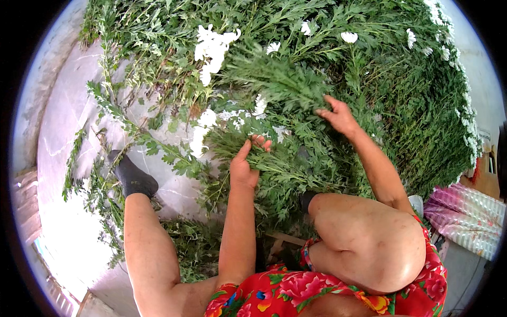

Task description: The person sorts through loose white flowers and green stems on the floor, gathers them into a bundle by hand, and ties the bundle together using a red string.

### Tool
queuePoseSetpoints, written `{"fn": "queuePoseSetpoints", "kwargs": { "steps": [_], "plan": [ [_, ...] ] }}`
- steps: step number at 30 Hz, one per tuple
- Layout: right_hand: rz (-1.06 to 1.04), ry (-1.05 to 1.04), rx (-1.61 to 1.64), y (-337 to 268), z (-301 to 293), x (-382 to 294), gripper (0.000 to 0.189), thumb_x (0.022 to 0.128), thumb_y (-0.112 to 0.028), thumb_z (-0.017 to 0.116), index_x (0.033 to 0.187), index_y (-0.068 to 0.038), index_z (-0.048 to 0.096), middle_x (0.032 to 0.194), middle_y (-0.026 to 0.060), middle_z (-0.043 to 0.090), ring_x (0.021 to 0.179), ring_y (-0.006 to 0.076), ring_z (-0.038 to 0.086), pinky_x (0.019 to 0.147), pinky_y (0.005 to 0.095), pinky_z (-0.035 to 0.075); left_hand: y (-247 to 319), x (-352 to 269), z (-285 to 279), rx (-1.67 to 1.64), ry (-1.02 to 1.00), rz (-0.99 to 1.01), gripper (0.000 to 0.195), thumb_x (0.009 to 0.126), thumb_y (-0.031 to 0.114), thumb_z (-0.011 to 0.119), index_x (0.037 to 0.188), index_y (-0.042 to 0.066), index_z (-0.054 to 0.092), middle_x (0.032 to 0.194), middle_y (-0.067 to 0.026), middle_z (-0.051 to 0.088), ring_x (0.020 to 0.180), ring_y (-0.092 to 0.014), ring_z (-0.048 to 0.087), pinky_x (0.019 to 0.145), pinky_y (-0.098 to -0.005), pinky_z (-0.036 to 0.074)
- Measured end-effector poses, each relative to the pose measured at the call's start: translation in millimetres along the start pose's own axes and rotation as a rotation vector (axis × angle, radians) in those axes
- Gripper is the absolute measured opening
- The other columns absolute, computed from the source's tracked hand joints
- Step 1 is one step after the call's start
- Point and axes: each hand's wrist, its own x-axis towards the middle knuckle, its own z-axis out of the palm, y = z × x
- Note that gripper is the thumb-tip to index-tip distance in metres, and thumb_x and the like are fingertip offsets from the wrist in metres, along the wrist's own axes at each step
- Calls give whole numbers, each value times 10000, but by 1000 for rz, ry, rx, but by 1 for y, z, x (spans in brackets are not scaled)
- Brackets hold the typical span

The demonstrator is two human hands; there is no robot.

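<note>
Around a bunch of white chrysanthemum stems (281, 168), my left hand (244, 166) closes its fingers in front of me. White blooms (200, 134) lie at the left end of that bunch. Up and to the right, my right hand (340, 118) has its thumb and index finger apart at the end of a blurred leafy spray (281, 81). Whether the fingers grip its stem cannot be made out. More white flower heads (214, 47) lie beyond the spray, on the heap.
A big heap of cut chrysanthemums (404, 103) fills the far and right side. Loose stems (174, 156) lie on the pale floor (63, 130) near my socked foot (132, 176). Beside my right knee is a pink and white striped wrapping (467, 218).
</note>
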Motion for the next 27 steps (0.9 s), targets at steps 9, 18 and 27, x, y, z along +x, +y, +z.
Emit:
{"fn": "queuePoseSetpoints", "kwargs": {
  "steps": [9, 18, 27],
  "plan": [
    [-238, 187, -587, -38, -14, -24, 420, 848, -182, 750, 1201, -32, 579, 1129, 188, 645, 1031, 373, 633, 855, 460, 524, -7, 1, -2, -28, -43, -29, 291, 1070, 210, 517, 1277, 17, 588, 1222, -136, 682, 1170, -348, 657, 993, -495, 519],
    [-58, -64, -532, -58, 50, -57, 263, 845, -203, 750, 1020, -42, 636, 925, 183, 679, 909, 415, 652, 775, 514, 519, -8, -2, 4, 32, -21, -46, 309, 1077, 224, 506, 1294, 16, 579, 1262, -155, 668, 1210, -357, 641, 1009, -497, 519],
    [-314, 225, -438, -69, 25, -43, 358, 920, -176, 698, 1253, -71, 616, 1216, 147, 632, 1152, 377, 583, 940, 462, 514, -12, -3, 4, 58, -5, -29, 319, 1085, 217, 475, 1315, 12, 563, 1282, -157, 656, 1213, -355, 640, 1012, -501, 518]
  ]
}}
